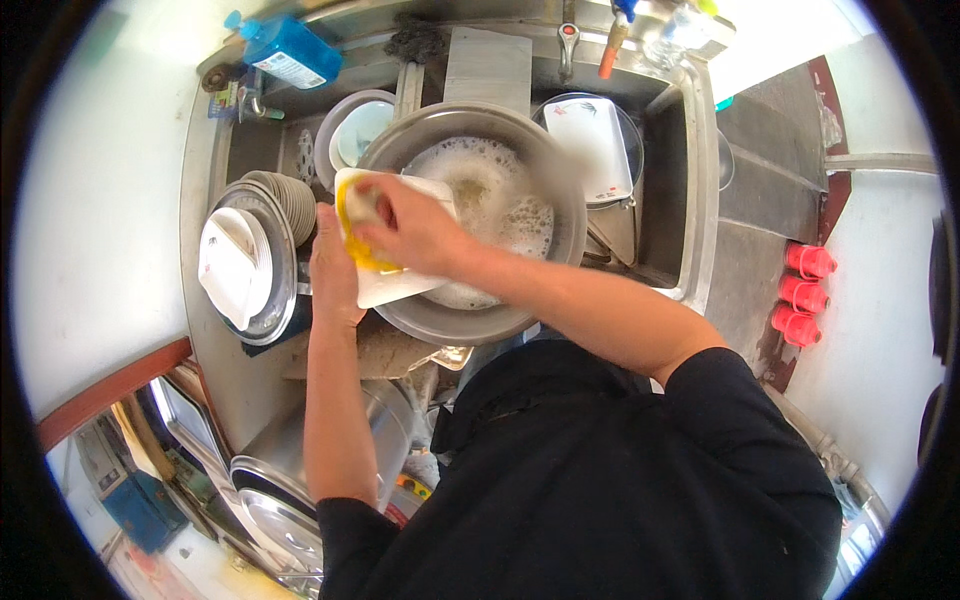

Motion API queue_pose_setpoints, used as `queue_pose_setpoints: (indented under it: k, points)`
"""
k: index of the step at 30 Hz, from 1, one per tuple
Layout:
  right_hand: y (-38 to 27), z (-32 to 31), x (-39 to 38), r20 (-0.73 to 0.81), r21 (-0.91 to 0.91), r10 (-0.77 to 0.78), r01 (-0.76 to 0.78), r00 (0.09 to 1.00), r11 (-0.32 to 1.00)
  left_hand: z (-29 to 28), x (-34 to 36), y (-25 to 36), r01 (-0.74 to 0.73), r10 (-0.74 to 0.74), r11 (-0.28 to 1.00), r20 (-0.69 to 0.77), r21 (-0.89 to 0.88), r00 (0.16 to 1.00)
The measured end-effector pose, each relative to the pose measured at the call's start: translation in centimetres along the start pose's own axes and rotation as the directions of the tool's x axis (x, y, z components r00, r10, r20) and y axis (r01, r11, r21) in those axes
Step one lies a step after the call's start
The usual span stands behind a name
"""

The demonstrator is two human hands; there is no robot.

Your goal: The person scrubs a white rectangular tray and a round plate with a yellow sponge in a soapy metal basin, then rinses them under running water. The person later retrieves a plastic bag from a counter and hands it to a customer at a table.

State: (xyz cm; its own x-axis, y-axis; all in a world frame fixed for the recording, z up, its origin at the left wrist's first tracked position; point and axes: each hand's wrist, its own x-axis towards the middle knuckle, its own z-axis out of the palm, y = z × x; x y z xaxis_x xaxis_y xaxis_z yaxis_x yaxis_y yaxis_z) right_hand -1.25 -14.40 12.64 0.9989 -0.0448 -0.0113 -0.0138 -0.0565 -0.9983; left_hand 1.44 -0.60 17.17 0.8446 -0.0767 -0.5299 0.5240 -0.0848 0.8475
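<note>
My left hand (333,262) grips the left edge of a white rectangular plate (385,291), tilted over the near left part of a big metal basin (567,235). My right hand (412,228) is closed on a yellow sponge (349,222), pressed to the plate's face; motion smears it slightly. Foamy water (465,160) fills the basin. Just left of my left hand, a round metal tray (284,285) bears stacked white dishes (228,265) and a row of beige plates (283,200).
The basin rests across a double steel sink. White bowls (365,130) lie in its left bay; a white rectangular dish (590,150) tops a dark round pan at right. A blue soap bottle (290,52) and a tap (567,45) stand behind. A large metal pot (385,425) is below left.
</note>
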Motion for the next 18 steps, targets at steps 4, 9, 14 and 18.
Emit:
queue_pose_setpoints:
  k: [4, 9, 14, 18]
  points:
    - [3.0, 1.2, -4.9, 0.075, -0.133, -0.303, 0.311, 0.950, 0.941, -0.8, 0.9, -0.3, -0.192, 0.173, 0.975, 0.155, 0.116, 0.973]
    - [10.1, -4.6, -4.0, 0.383, -0.424, 0.251, -0.072, 0.889, 0.903, -3.3, 1.9, -1.4, -0.192, 0.169, 0.964, 0.133, 0.182, 0.977]
    - [12.2, -6.1, -2.7, -0.199, -0.577, 0.160, -0.247, 0.967, 0.778, -3.9, 2.0, -1.6, -0.162, 0.144, 0.965, 0.099, 0.207, 0.985]
    - [12.5, -5.1, -0.6, -0.079, -0.378, 0.437, -0.433, 0.896, 0.818, -2.9, 2.3, -1.7, -0.103, 0.104, 0.994, 0.101, -0.019, 0.989]
